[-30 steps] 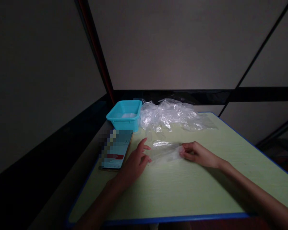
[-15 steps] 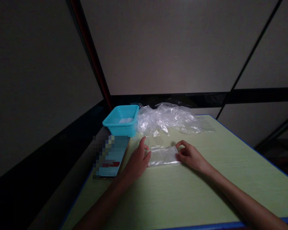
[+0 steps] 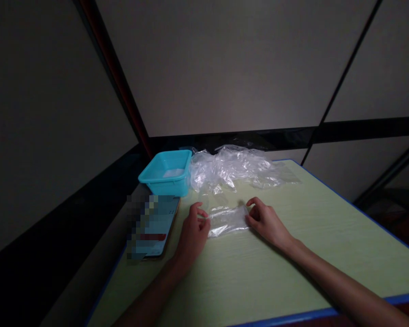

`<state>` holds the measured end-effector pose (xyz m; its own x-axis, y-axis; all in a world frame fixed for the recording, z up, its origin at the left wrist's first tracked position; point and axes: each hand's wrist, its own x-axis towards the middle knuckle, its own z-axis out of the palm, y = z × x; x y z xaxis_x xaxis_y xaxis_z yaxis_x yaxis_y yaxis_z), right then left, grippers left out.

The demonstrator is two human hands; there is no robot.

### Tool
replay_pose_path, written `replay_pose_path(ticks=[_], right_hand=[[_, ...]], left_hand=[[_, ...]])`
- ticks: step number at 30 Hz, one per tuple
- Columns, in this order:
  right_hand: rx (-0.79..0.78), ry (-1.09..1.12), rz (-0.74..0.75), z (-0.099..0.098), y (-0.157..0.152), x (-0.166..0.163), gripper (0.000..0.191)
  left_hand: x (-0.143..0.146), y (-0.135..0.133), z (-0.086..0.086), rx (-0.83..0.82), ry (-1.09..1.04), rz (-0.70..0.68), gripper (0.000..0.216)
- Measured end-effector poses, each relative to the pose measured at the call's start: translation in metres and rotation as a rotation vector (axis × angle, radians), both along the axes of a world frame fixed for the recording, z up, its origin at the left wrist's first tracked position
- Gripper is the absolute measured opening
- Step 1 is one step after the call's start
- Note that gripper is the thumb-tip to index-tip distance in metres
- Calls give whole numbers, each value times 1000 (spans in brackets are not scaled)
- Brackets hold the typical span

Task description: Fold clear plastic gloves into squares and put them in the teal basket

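Note:
A small clear plastic bag (image 3: 227, 222) is stretched sideways just over the table between my two hands. My left hand (image 3: 193, 232) is closed at the bag's left end, thumb and fingers pinching its edge. At the right end, my right hand (image 3: 267, 225) pinches the other edge between thumb and curled forefinger. The bag is see-through and looks flat, with bright creases along its lower side. Another piece of clear film (image 3: 215, 200) lies just behind it.
Crumpled clear plastic bags (image 3: 238, 165) are heaped along the back of the pale green table (image 3: 259, 281). A turquoise basket (image 3: 167, 185) with something white inside stands at the back left. In front of it lies a tablet-like device (image 3: 162, 227), partly pixelated.
My left hand's fingers have drawn in from a more spread pose onto the bag's left edge. The bag now tilts slightly up to the right. The whole view has shifted a little.

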<state>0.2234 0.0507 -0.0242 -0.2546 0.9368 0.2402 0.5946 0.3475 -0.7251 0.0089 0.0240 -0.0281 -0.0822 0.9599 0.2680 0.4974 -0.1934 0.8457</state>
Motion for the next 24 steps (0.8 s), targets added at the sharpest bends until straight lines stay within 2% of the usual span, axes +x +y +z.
replay_pose_path(ticks=[8,15,24], right_hand=[[27,-21,-21,-2,-1,-3,21],[30,-94,-60,-2,-1,-3,23],[145,-237,-70,-1,-3,-3,23]], left_hand=[[-3,0,1,39,56,76,32],[-3,-2,2,42,112,85,31],[-2,-4,3,48,169,80,26]])
